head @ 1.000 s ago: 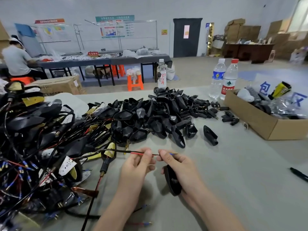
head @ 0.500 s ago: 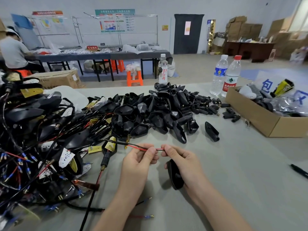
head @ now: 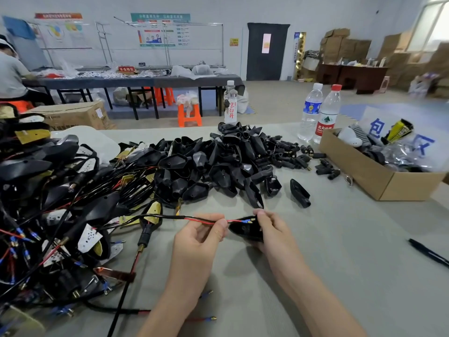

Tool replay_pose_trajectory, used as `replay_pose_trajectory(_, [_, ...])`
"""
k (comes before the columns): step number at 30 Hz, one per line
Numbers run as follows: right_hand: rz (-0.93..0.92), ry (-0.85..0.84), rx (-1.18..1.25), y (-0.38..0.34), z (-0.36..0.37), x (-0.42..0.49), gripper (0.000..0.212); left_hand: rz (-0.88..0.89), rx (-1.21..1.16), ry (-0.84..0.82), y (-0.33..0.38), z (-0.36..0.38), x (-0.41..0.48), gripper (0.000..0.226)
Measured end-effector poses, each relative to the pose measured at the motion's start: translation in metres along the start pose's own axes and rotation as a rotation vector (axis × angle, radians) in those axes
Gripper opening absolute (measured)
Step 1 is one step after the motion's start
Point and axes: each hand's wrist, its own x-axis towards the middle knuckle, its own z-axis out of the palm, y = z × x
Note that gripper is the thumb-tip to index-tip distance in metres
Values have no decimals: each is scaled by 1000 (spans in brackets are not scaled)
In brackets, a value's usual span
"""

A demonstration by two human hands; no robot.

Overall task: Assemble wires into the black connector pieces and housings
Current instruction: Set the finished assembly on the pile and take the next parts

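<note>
Just below frame centre, your left hand (head: pixel 196 235) pinches the red wire (head: pixel 206 221); your right hand (head: pixel 275 231) grips the black housing (head: pixel 244 231), mostly hidden by its fingers. Whether the wire's blue tip sits inside is hard to tell.

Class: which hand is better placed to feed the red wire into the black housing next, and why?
Probably left. The left hand pinches the red wire just behind its tip, which points at the black housing; the right hand is occupied gripping that housing.
</note>
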Motion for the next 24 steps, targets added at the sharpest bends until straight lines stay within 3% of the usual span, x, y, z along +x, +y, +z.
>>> replay_pose_trajectory(3, [94, -98, 208, -4, 3, -1, 29, 10, 74, 21, -4, 0, 0, 12])
replay_pose_trajectory(11, [-11, -257, 184, -4, 9, -10, 51, 68, 256, 54, -10, -7, 5, 19])
replay_pose_trajectory(16, [-224, -293, 36, -5, 6, -11, 55, -3, 131, 17, -7, -10, 9, 12])
replay_pose_trajectory(24, [-230, -417, 97, -4, 1, -8, 59, -44, 10, 33, -5, -15, 17, 10])
